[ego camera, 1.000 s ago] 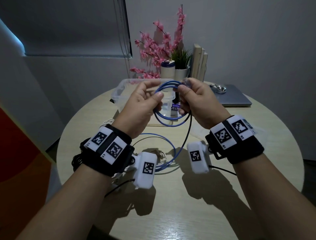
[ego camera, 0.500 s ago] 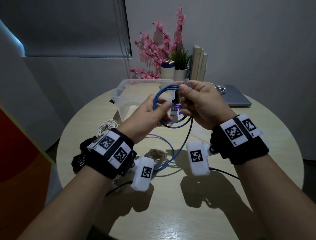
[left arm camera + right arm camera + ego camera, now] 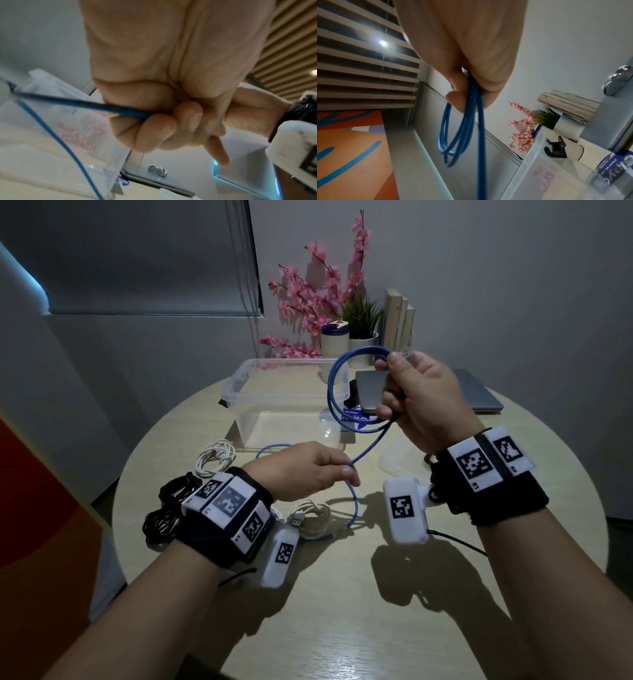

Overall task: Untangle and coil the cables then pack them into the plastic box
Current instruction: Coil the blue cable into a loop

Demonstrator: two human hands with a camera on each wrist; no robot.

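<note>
A: Holding the blue cable (image 3: 334, 392) in loops, the right hand (image 3: 419, 402) has its fingers (image 3: 388, 392) curled round the bundle and the thumb pressed on top; the wrist view shows several blue turns hanging below the fingertips (image 3: 455, 97).

B: And the left hand (image 3: 301, 470)?

A: It pinches the free run of the same cable between thumb and forefinger. In its wrist view the fingers (image 3: 154, 129) are folded over the blue strand, which leaves them toward the left and bends down.

B: Where does the strand go past that pinch?

A: On one side it climbs to the right hand's loops; on the other it drops from the left fingertips to the table (image 3: 342, 628) and curves away under the left wrist.

B: The box (image 3: 239, 385)?

A: Clear plastic, open, standing beyond the left fingers and just left of the hanging loops. Nothing of the blue cable is inside it that I can see.

B: Other cables?

A: A white coil (image 3: 215, 457) lies left of the left hand, a black tangle (image 3: 168, 508) outside the left wrist, and a pale USB cable (image 3: 310, 517) below the left fingertips, near where the blue strand meets the table. A clear lid (image 3: 400, 460) sits under the right wrist.
</note>
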